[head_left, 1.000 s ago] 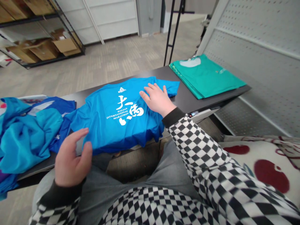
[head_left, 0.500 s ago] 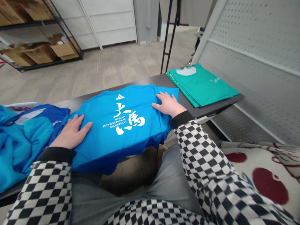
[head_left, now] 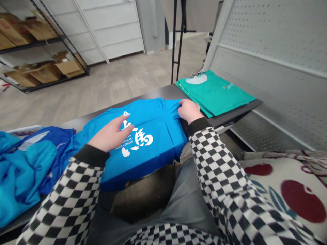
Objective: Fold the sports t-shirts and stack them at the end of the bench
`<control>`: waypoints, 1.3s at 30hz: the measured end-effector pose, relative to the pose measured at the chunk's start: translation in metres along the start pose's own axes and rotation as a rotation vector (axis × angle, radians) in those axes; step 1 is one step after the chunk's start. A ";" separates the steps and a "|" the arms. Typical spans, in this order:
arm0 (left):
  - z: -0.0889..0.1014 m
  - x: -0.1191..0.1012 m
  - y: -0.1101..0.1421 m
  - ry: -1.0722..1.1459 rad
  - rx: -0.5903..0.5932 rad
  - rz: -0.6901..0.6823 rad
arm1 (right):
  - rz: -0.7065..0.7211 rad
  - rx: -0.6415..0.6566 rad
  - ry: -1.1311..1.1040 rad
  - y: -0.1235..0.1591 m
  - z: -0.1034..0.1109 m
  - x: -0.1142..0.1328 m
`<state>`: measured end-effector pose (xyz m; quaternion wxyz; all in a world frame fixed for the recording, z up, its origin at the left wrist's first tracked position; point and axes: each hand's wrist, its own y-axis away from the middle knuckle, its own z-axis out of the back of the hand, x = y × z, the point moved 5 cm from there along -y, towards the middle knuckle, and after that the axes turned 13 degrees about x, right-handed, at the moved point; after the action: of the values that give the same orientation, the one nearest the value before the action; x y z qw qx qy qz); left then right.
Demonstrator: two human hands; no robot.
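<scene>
Blue tee (head_left: 153,136) lay mid-frame on dark table (head_left: 163,92). Left hand (head_left: 111,134) flat on print, fingers open; right hand (head_left: 188,110) pinched its right edge. Best pull taut w/ left pressing down.

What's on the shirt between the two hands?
In the head view, between the left hand and right hand lies the blue T-shirt, with its white printed lettering beside the left hand.
</scene>
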<state>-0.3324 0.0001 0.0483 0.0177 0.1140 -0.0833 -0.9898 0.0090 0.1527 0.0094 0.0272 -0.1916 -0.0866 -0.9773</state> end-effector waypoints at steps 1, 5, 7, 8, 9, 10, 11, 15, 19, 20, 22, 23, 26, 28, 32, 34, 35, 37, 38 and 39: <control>-0.002 -0.032 -0.015 0.040 0.031 -0.089 | -0.023 -0.008 0.012 0.001 0.001 0.000; -0.023 -0.119 -0.086 0.066 0.108 -0.281 | -0.051 -0.033 0.040 0.009 0.007 -0.001; -0.039 -0.136 -0.121 0.030 0.152 -0.286 | -0.049 -0.046 0.043 0.013 0.009 -0.004; -0.047 -0.140 -0.135 0.006 0.166 -0.279 | -0.051 -0.049 0.041 0.015 0.010 -0.006; -0.054 -0.142 -0.148 -0.019 0.170 -0.273 | -0.052 -0.050 0.037 0.016 0.011 -0.009; -0.059 -0.143 -0.158 -0.043 0.165 -0.268 | -0.054 -0.051 0.032 0.018 0.011 -0.011; -0.063 -0.143 -0.167 -0.063 0.158 -0.267 | -0.053 -0.051 0.028 0.018 0.012 -0.013; -0.067 -0.142 -0.193 -0.110 0.160 -0.256 | -0.023 -0.075 0.008 0.017 0.011 -0.014; -0.064 -0.142 -0.214 -0.139 0.167 -0.261 | 0.031 -0.096 0.011 0.014 0.004 -0.008; -0.063 -0.142 -0.218 -0.140 0.168 -0.261 | 0.039 -0.084 0.016 0.013 0.001 -0.007; -0.062 -0.142 -0.225 -0.137 0.164 -0.257 | 0.044 -0.041 0.019 0.011 -0.007 -0.005; -0.062 -0.142 -0.227 -0.134 0.158 -0.253 | 0.045 -0.020 0.016 0.009 -0.010 -0.004; -0.060 -0.142 -0.228 -0.105 0.143 -0.252 | 0.049 0.000 0.000 0.007 -0.014 -0.004; -0.055 -0.141 -0.221 -0.053 0.110 -0.279 | 0.049 -0.013 -0.006 0.007 -0.013 -0.005; -0.028 -0.121 -0.177 0.061 -0.102 -0.323 | 0.063 -0.113 -0.012 0.005 0.002 -0.008; -0.013 -0.094 -0.143 0.090 -0.161 -0.279 | 0.057 -0.186 -0.048 0.002 0.015 -0.013; -0.007 -0.075 -0.125 0.103 -0.170 -0.238 | 0.043 -0.216 -0.072 -0.001 0.020 -0.017; 0.004 -0.028 -0.089 0.098 -0.170 -0.147 | 0.006 -0.237 -0.115 -0.008 0.027 -0.023; 0.009 0.000 -0.071 0.088 -0.180 -0.069 | -0.013 -0.225 -0.129 -0.012 0.028 -0.025; 0.013 0.030 -0.052 0.083 -0.196 0.038 | -0.031 -0.200 -0.139 -0.015 0.027 -0.026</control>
<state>-0.3658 0.0515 0.0451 0.0510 0.1513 0.0124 -0.9871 0.0420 0.1729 0.0221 -0.0131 -0.2593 0.0066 -0.9657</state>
